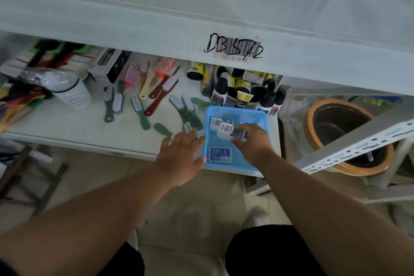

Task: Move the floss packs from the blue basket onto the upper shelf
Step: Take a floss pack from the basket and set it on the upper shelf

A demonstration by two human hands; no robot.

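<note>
A blue basket (257,119) stands at the right end of the lower shelf. Inside it, my right hand (253,141) pinches a white floss pack (226,131) near the middle. Another white floss pack (215,123) lies at the basket's far left, and a blue floss pack (220,154) lies near its front edge. Fingers spread, my left hand (181,154) rests flat against the basket's left rim, holding nothing. The upper shelf (201,36) runs across the top of the view, its front edge bearing a scribbled barcode label.
Several brushes and combs (143,98) lie across the lower shelf left of the basket. A tub of black and yellow tubes (244,89) stands just behind it. A white jar (71,92) sits at the left. A brown pot (342,132) and a slanted shelf upright (358,145) are to the right.
</note>
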